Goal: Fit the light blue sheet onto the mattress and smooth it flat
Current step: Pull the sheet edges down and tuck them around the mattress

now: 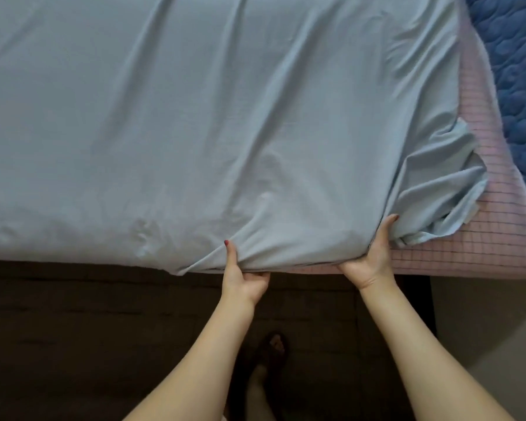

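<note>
Light blue sheet [210, 117] covering most of mattress [483, 238], bunching short of near right corner. Left hand [243, 276] pinching sheet hem at near edge; right hand [369, 262] gripping bunched fabric beside corner. Blue quilt [516, 71] lying along right edge.

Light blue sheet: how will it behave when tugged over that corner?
Likely floppy: the sheet bunches in loose folds by the right hand. Probably stretches little; creases fan from the left hand. May slip back, since the pink mattress corner lies bare.

One light blue sheet [195, 117], one pink checked mattress [483, 238], one blue quilt [516, 56], two hands, one sandalled foot [274, 350]
</note>
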